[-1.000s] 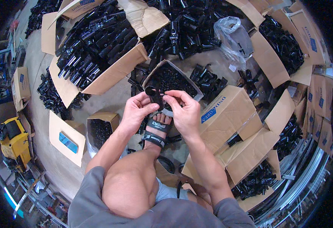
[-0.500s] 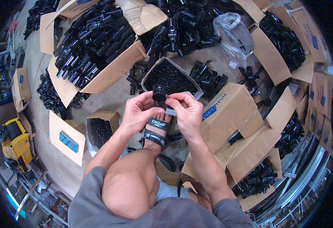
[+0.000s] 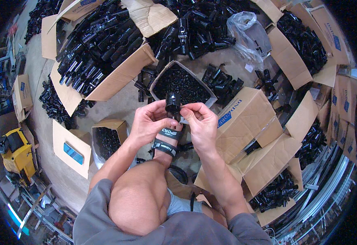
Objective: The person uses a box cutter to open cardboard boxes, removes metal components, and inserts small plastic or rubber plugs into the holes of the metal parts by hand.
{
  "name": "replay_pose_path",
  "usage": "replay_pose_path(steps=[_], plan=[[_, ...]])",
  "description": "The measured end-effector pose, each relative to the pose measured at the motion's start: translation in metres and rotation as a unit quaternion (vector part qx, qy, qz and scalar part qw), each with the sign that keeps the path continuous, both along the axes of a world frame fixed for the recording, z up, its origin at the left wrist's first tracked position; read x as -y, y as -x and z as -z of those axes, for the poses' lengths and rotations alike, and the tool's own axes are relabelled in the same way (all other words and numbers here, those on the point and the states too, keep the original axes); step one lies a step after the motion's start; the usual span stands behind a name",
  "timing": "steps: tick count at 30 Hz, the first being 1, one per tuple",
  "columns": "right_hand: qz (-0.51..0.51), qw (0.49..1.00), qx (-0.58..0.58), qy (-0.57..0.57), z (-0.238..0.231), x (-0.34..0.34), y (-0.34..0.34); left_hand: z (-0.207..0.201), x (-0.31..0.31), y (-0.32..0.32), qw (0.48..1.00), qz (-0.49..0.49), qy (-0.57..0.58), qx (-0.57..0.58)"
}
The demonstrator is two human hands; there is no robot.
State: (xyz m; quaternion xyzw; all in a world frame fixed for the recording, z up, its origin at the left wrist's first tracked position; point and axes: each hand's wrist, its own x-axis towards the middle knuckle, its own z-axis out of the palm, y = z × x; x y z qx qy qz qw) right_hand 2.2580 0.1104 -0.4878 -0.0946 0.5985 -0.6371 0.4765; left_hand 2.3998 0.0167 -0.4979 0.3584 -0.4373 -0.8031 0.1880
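Observation:
A short black tubular part is held in front of me above my sandalled foot, its dark round end facing up. My left hand is closed on it from the left, thumb below and fingers along its side. My right hand pinches thumb and forefinger together at the part's right edge. Whatever sits between those fingertips is too small to make out. Just beyond the part stands an open carton filled with small black pieces.
A large open carton of long black tubes lies at far left. Closer on the left, a phone rests on a cardboard flap. Cartons crowd my right side. A clear plastic bag lies at far right; a yellow machine stands far left.
The black part has tipped slightly and shifted a little right and nearer. Both hands stay around it, and the view has shifted slightly.

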Motion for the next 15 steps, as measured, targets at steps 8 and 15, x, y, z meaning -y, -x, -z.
replay_pose_path(steps=[8, 15], plan=[[-0.011, 0.993, -0.115, 0.018, 0.008, -0.005, -0.002, -0.003, -0.001, 0.000, 1.000, 0.016, 0.008, 0.014], [-0.003, 0.990, -0.129, -0.053, 0.036, 0.004, -0.019, 0.001, -0.007, 0.011, 0.930, 0.076, 0.263, 0.245]])
